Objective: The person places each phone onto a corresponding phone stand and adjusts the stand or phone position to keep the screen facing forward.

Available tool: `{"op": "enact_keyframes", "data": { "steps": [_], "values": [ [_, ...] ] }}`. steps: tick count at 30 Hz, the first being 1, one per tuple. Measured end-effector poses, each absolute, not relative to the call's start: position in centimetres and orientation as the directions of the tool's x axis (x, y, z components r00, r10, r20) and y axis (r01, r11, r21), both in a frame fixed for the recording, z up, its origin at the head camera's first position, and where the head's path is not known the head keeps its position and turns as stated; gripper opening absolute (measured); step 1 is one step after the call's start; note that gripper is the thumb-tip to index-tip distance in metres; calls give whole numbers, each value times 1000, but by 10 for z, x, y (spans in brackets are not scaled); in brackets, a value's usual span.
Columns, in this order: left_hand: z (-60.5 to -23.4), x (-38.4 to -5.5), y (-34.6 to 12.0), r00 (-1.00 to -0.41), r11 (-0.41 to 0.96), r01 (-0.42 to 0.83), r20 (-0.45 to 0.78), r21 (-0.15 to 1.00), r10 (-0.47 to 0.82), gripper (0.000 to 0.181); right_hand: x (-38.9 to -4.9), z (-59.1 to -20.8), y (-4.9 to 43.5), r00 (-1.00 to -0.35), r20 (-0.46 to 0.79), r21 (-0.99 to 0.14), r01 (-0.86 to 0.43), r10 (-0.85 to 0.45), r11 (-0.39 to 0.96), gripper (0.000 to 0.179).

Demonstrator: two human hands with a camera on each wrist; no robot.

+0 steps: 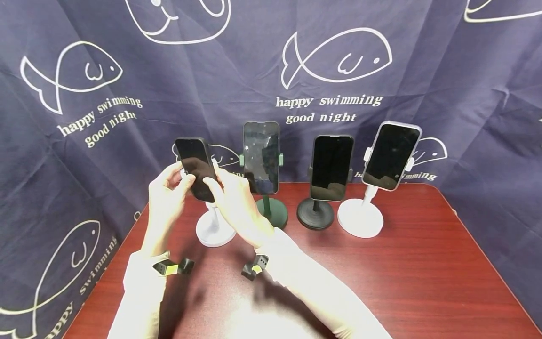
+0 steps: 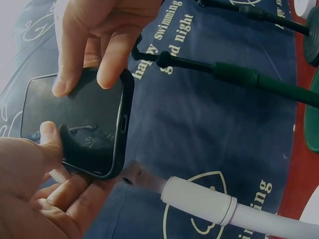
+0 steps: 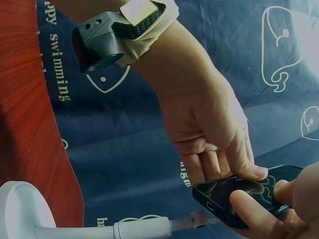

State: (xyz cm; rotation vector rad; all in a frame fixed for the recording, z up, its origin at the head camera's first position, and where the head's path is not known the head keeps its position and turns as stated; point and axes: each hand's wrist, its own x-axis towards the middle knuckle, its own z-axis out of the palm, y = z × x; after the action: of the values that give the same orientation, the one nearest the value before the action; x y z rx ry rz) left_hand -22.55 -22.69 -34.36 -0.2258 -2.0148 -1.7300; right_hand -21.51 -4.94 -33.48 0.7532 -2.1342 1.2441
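A dark smartphone stands tilted at the top of a white phone stand, at the left of the table. My left hand holds the phone's left side, its thumb on the screen and its other fingers behind. From the right, my right hand grips the opposite edge, thumb also over the screen. In the left wrist view the phone shows a black frame, with the stand's white post just below it. Most of the stand's clamp is hidden behind phone and fingers.
Right of my hands, a green stand, a black stand and a second white stand each bear an upright phone. They stand along the back of the red-brown table, before a blue fish-print curtain.
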Motion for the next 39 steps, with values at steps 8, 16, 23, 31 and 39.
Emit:
{"op": "enact_keyframes", "data": {
  "steps": [8, 16, 23, 31, 39],
  "values": [
    [-340, -226, -233, -884, 279, 382, 437, 881, -169, 34, -217, -336, -53, -673, 715, -560, -714, -190, 421, 23],
    [-336, -226, -237, -917, 109, 358, 372, 927, -145, 16, -218, -337, -55, -669, 718, -559, -718, -191, 415, 44],
    [-334, -223, -243, -924, 11, 376, 375, 927, -73, 17, -217, -339, -58, -694, 694, -604, -706, -191, 371, 49],
    [-330, -221, -237, -936, 52, 328, 332, 943, -120, 17, -222, -341, -62, -721, 661, -577, -665, -207, 474, 44],
    [-328, -222, -234, -949, 45, 283, 286, 958, -134, 25, -219, -342, -66, -848, 491, -716, -523, -199, 462, 44]
  ]
}}
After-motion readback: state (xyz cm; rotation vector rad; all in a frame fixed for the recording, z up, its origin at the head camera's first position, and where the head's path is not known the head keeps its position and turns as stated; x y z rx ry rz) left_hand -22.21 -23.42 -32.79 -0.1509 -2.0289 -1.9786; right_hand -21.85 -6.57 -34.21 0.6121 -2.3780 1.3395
